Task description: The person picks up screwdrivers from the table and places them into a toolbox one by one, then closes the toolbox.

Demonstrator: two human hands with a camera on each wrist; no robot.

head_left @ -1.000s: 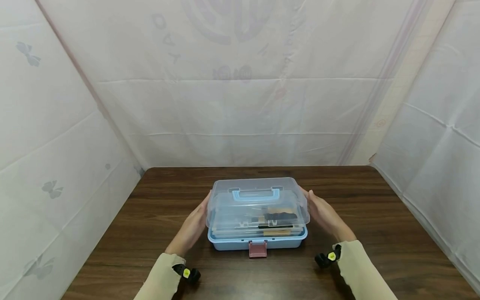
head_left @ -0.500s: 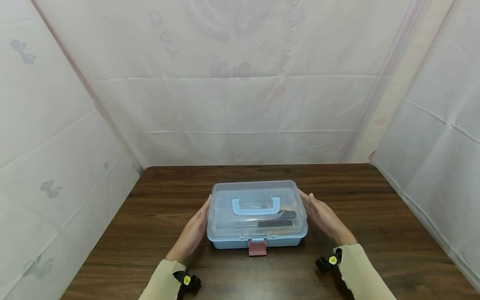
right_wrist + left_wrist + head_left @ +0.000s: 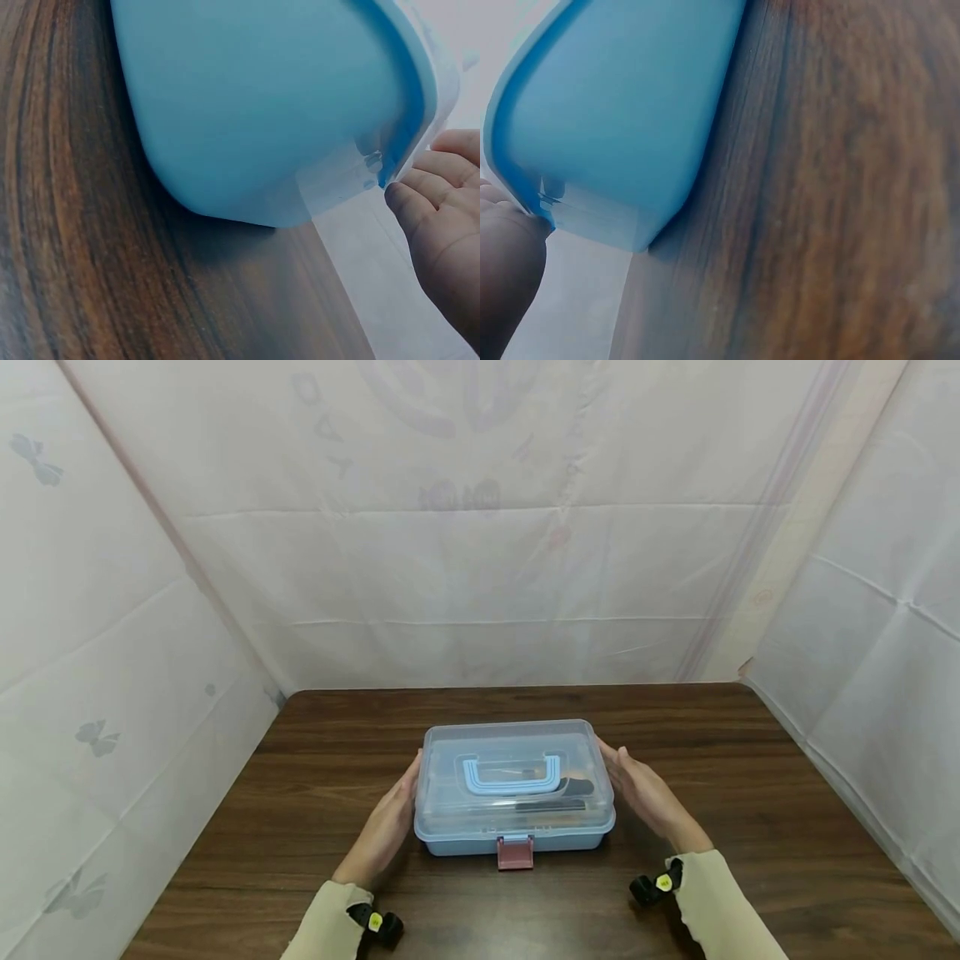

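A light blue storage box [image 3: 517,843] stands on the wooden table, its clear lid [image 3: 450,768] down over the base. A blue handle [image 3: 513,787] lies folded flat on the lid. At the front, a pink latch [image 3: 515,853] hangs outward. Dark and wood-coloured items show dimly through the lid. My left hand [image 3: 385,827] lies along the box's left side with straight fingers, the fingertips hidden behind it. On the opposite side my right hand [image 3: 652,797] is alike, thumb raised; in the right wrist view its fingers [image 3: 435,184] touch the lid's edge.
The brown wooden table [image 3: 322,777] extends around the box. White patterned sheets [image 3: 480,577] hang as walls at the back and both sides. Each wrist wears a black camera, the left one [image 3: 388,929] and the right one [image 3: 643,890], low over the table.
The clear lid has come down from partly raised onto the blue base, and the handle dropped flat with it. Both hands have stayed at the box's sides. The head view tilts slightly.
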